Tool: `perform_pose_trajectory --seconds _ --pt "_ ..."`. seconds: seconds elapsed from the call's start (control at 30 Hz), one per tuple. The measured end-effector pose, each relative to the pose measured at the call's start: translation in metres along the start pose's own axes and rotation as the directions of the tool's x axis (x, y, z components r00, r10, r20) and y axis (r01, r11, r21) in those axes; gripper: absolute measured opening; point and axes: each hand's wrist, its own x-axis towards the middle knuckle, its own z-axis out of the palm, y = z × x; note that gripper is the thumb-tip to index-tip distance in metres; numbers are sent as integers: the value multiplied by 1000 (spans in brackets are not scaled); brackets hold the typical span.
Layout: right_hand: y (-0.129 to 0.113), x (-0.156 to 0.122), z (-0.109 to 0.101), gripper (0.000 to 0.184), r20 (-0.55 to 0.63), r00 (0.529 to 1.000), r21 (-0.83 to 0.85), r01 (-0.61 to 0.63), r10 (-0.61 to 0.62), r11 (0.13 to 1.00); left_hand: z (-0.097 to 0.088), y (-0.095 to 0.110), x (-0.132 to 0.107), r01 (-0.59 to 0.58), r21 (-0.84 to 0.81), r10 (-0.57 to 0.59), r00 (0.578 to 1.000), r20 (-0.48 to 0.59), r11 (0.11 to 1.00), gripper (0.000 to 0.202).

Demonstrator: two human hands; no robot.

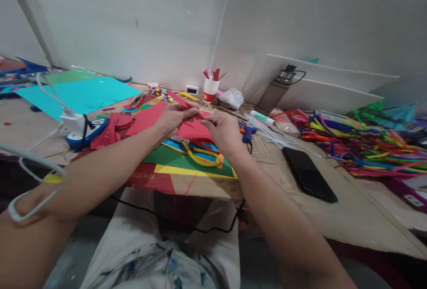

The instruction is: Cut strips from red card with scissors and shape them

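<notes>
A narrow red paper strip [178, 98] slants up and to the left from between my hands. My left hand [178, 119] pinches it with thumb and fingers. Close by on the right, my right hand [224, 130] is closed near the strip's lower end; its curled fingers hide most of what is in them. Red paper sheets [147, 119] lie beneath the hands. Scissors with yellow handles [203, 161] rest just below, on a stack of coloured paper with a green sheet [162, 155] and yellow edges.
Left are a blue sheet [83, 95], red cut pieces [113, 130] and a blue power strip [100, 124] with a white cable. Behind stand a paper cup [211, 91] and a bottle [275, 89]. Right lie a glue gun [247, 133], phone [308, 173] and pipe cleaners [360, 142].
</notes>
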Motion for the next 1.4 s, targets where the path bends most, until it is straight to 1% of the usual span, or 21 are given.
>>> perform_pose_trajectory --seconds 0.1,0.2,0.3,0.37,0.4,0.47,0.57,0.63,0.7,0.73,0.83,1.0,1.07,1.23,1.4 --pt "1 0 0 15 7 1000 15 -13 13 1000 0 0 1 -20 17 20 1000 -7 1000 28" --pt "0 0 1 16 35 999 1 -34 34 999 -1 -2 2 -58 72 59 998 -13 996 25" --pt "-1 1 1 16 67 996 -122 -50 58 991 1 -6 0 -108 146 110 994 -11 983 22" --pt "-2 1 2 19 83 994 -205 -50 69 977 4 -8 -1 -123 182 126 992 -5 976 21" --pt "-1 1 2 21 88 994 -219 -49 70 974 5 -9 -2 -125 192 128 992 -1 973 21" --pt "-1 1 2 25 95 992 -175 -64 82 982 8 -9 -3 -121 181 122 993 9 976 22" --pt "0 1 2 25 114 985 4 -130 129 991 9 -4 -3 -87 71 85 996 36 994 24" --pt "0 1 2 23 142 977 125 -174 156 977 8 2 -4 -39 -3 40 994 100 999 28" --pt "0 1 1 21 173 968 209 -218 184 953 4 9 -3 7 -14 -4 979 205 1000 32" --pt "-1 1 1 21 188 962 241 -242 199 940 3 12 -3 17 -8 -14 970 242 1000 33" --pt "-1 2 2 21 230 948 306 -287 223 908 -3 18 -2 4 15 -8 959 283 1000 32" --pt "-2 4 2 23 297 929 369 -326 222 870 -11 21 1 -48 81 19 946 323 996 22" --pt "-2 4 1 23 305 927 373 -328 220 868 -13 20 3 -65 89 34 948 317 994 22" --pt "-1 3 0 25 284 938 320 -290 200 902 -15 20 4 -75 81 54 968 245 994 26" --pt "-2 3 -1 26 227 956 243 -242 188 939 -14 19 5 -88 51 73 968 242 995 30"
